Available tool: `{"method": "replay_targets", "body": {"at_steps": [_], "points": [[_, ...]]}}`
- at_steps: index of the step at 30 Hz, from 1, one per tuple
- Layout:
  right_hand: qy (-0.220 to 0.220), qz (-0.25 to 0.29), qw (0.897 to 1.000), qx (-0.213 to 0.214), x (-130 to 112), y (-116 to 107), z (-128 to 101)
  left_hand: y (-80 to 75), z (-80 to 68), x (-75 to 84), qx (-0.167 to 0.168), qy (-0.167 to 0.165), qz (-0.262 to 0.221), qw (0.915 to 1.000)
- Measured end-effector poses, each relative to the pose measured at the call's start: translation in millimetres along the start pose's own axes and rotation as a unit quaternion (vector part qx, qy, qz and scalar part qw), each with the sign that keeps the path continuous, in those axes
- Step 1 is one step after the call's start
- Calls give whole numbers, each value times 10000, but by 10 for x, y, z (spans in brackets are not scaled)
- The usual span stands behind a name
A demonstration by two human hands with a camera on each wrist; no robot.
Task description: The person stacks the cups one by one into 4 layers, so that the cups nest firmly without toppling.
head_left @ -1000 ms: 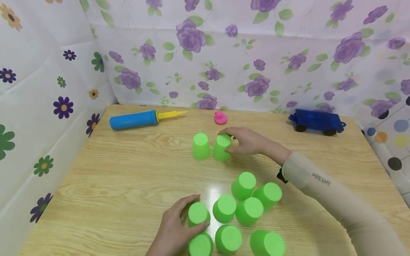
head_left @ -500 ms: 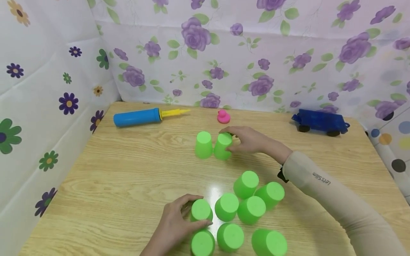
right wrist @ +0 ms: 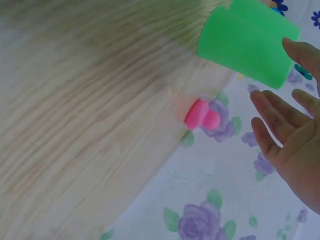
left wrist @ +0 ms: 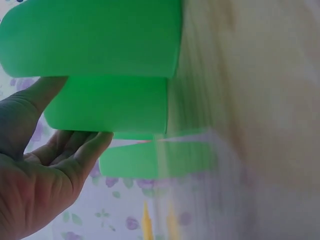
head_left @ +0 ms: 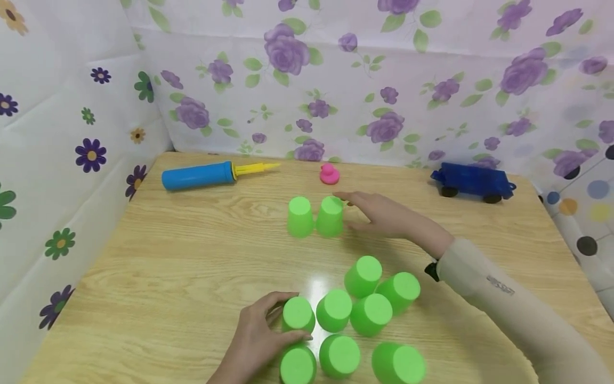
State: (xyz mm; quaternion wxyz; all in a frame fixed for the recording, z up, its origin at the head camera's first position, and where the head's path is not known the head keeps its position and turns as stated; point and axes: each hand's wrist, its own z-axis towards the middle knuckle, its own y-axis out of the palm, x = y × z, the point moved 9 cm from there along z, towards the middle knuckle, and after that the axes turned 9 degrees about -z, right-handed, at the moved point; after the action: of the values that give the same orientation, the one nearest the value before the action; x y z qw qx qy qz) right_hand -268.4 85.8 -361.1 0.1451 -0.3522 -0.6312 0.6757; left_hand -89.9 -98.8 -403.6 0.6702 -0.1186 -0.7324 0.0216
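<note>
The left hand (head_left: pixel 261 333) curls round an upturned green cup (head_left: pixel 297 314) at the left edge of the near cup cluster (head_left: pixel 369 314), thumb and fingers gripping its sides to lift it. Beyond the cluster, the right hand (head_left: pixel 384 213) lies open, fingers straight, just beside the paired cups (head_left: pixel 315 216) on the counter (head_left: pixel 168 266).

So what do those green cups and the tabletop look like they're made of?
The green cups look like thin moulded plastic with a matte finish: uniform bright colour, smooth walls, and light glowing through them in the left wrist view. The table looks like wood-grain laminate rather than raw wood, judging by its printed-looking grain and a glossy glare spot, though that is uncertain.
</note>
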Motion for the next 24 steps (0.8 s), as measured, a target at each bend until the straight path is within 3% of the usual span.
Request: {"method": "replay_targets", "body": {"at_steps": [6, 12, 18, 20, 24], "points": [[-238, 46, 9996, 148, -175, -27, -377, -2, 2, 30, -16, -6, 256, 9997], [-236, 174, 9994, 161, -309, 31, -706, 35, -1, 124, -26, 297, 503, 9983], [-229, 342, 9986, 339, -473, 57, -919, 19, 53, 247, -61, 576, 1320, 9896], [-290, 276, 9980, 483, -531, 48, -944, -23, 95, 295, -72, 510, 1490, 9875], [-346, 179, 9973, 625, -614, 47, -939, -152, 205, 428, -58, 217, 1344, 9907]]}}
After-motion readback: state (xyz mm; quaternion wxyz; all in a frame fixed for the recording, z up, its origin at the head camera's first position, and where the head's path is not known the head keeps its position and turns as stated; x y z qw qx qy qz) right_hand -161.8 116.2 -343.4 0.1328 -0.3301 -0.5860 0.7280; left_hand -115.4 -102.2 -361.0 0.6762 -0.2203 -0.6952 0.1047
